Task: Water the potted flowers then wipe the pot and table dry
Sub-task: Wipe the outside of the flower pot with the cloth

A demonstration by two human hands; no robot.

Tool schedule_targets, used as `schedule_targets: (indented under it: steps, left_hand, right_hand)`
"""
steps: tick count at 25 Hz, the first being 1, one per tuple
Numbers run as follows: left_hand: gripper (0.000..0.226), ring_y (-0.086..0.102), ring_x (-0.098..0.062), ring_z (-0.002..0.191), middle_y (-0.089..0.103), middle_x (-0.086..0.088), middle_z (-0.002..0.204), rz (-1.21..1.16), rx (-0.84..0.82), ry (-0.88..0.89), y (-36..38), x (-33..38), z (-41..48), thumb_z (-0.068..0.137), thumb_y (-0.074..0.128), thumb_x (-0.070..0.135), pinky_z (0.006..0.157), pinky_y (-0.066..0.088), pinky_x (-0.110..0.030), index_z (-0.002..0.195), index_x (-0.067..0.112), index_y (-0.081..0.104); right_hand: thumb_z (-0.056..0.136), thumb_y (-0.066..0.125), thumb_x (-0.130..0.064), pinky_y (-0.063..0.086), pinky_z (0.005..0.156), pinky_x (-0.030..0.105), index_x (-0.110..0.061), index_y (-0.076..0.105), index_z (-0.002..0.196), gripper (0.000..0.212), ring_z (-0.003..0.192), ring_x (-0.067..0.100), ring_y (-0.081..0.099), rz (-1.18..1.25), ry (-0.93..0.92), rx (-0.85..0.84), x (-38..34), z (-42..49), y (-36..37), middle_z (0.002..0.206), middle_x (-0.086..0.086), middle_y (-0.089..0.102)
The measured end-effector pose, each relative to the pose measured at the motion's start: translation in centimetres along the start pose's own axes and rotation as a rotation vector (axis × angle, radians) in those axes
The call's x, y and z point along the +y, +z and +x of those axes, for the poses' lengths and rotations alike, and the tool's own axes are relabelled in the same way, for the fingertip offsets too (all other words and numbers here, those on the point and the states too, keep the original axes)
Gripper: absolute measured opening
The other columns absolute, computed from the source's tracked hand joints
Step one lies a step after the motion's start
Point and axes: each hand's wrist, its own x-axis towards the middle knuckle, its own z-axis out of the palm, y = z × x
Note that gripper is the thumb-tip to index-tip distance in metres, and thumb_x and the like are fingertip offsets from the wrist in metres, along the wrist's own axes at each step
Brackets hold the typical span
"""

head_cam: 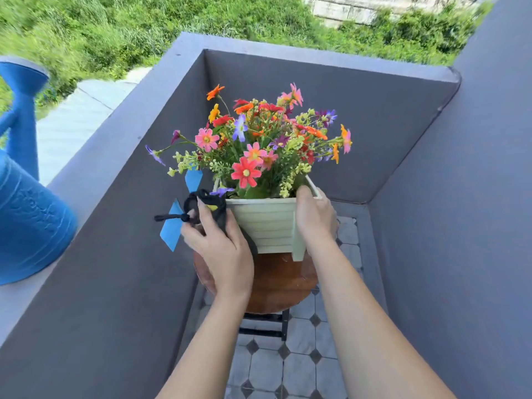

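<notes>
No readable text or numbers.
The blue watering can (26, 214), left of the flower pot (267, 223), carries raised relief on its body, too blurred to read.

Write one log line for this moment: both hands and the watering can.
left hand: holds black cloth against left side of pot | right hand: grips pot rim | watering can: on ledge

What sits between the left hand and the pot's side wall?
A black cloth: the left hand holds it against the left wall of the pot, as the head view shows.
</notes>
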Motion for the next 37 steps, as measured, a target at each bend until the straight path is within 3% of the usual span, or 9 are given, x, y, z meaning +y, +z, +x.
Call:
schedule_targets:
  steps: [4, 8, 13, 16, 20, 25, 28, 32, 37]
  left_hand:
    - [0.057, 0.034, -0.037, 0.107, 0.038, -0.037, 0.125, 0.339, 0.069, 0.260, 1.4, -1.2, -1.5, 0.100, 0.025, 0.043, 0.099, 0.036, -0.048, 0.141, 0.004, 0.027]
    - [0.043, 0.037, -0.034, 0.103, 0.032, -0.015, 0.129, 0.439, 0.047, 0.649, 3.1, -0.6, -2.4, 0.095, 0.052, 0.019, 0.097, 0.030, -0.041, 0.134, 0.007, 0.038]
    - [0.040, 0.042, -0.030, 0.093, 0.041, -0.011, 0.122, 0.268, 0.236, 0.517, 2.2, -0.6, -1.2, 0.089, 0.059, 0.005, 0.093, 0.035, -0.038, 0.127, 0.010, 0.050]
    - [0.044, 0.045, -0.033, 0.104, 0.042, -0.012, 0.126, 0.303, 0.061, 0.748, 2.9, 0.2, -2.2, 0.085, 0.063, 0.002, 0.100, 0.032, -0.035, 0.126, 0.013, 0.051]
    - [0.034, 0.043, -0.029, 0.110, 0.038, -0.010, 0.130, 0.295, 0.013, 0.668, 3.0, -0.2, -2.0, 0.094, 0.052, 0.014, 0.103, 0.023, -0.023, 0.128, 0.012, 0.051]
    - [0.052, 0.050, -0.017, 0.095, 0.042, -0.006, 0.127, 0.487, -0.397, 1.304, 1.1, -5.3, -2.4, 0.102, 0.020, 0.001, 0.083, 0.038, -0.027, 0.088, -0.003, 0.070]
    - [0.036, 0.067, -0.022, 0.091, 0.038, -0.009, 0.139, 0.536, -0.502, 1.351, -0.5, -6.0, -0.3, 0.100, 0.029, -0.002, 0.074, 0.049, -0.036, 0.102, -0.005, 0.065]
    - [0.022, 0.049, -0.025, 0.093, 0.060, -0.008, 0.129, 0.444, -0.472, 1.368, -0.5, -3.4, 0.9, 0.091, 0.051, 0.007, 0.065, 0.043, -0.034, 0.110, 0.008, 0.063]
    - [0.051, 0.046, -0.027, 0.092, 0.065, -0.006, 0.126, 0.580, -0.724, 1.700, -2.6, -4.1, 2.4, 0.101, 0.025, 0.006, 0.062, 0.048, -0.032, 0.088, 0.009, 0.074]
  right_hand:
    - [0.087, 0.035, -0.039, 0.031, 0.081, 0.038, -0.030, 0.054, 0.114, 0.035, 0.113, 0.036, 0.048, -0.071, -0.010, -0.009, 0.3, 0.1, -0.4, 0.123, 0.015, 0.057]
    - [0.088, 0.034, -0.039, 0.035, 0.091, 0.041, -0.023, 0.049, 0.129, 0.047, 0.119, 0.036, 0.044, -0.106, -0.004, -0.052, 0.3, 0.6, -1.1, 0.131, 0.017, 0.052]
    - [0.091, 0.032, -0.036, 0.032, 0.095, 0.040, -0.025, 0.050, 0.119, 0.035, 0.111, 0.031, 0.042, -0.130, -0.035, -0.112, -0.2, 0.4, -1.8, 0.130, 0.019, 0.051]
    - [0.091, 0.032, -0.037, 0.031, 0.089, 0.038, -0.029, 0.044, 0.102, 0.018, 0.102, 0.030, 0.040, -0.140, -0.043, -0.136, -0.5, 0.6, -1.9, 0.120, 0.016, 0.051]
    - [0.089, 0.033, -0.040, 0.034, 0.094, 0.040, -0.022, 0.051, 0.112, 0.034, 0.115, 0.035, 0.044, -0.147, -0.040, -0.141, -0.4, 0.7, -1.8, 0.121, 0.014, 0.051]
    - [0.088, 0.034, -0.039, 0.034, 0.091, 0.040, -0.027, 0.048, 0.094, 0.019, 0.102, 0.031, 0.043, -0.129, -0.054, -0.143, -0.2, 0.6, -2.1, 0.101, 0.009, 0.045]
    - [0.087, 0.034, -0.041, 0.035, 0.092, 0.040, -0.027, 0.049, 0.094, 0.021, 0.108, 0.033, 0.046, -0.130, -0.066, -0.154, -0.3, 0.3, -1.8, 0.102, 0.009, 0.047]
    - [0.086, 0.035, -0.042, 0.034, 0.091, 0.040, -0.025, 0.052, 0.103, 0.030, 0.116, 0.037, 0.045, -0.158, -0.066, -0.133, -0.3, 0.3, -1.5, 0.121, 0.015, 0.055]
    - [0.087, 0.035, -0.043, 0.034, 0.095, 0.040, -0.021, 0.055, 0.110, 0.037, 0.118, 0.036, 0.045, -0.148, -0.069, -0.135, -0.1, 0.3, -1.2, 0.128, 0.015, 0.054]
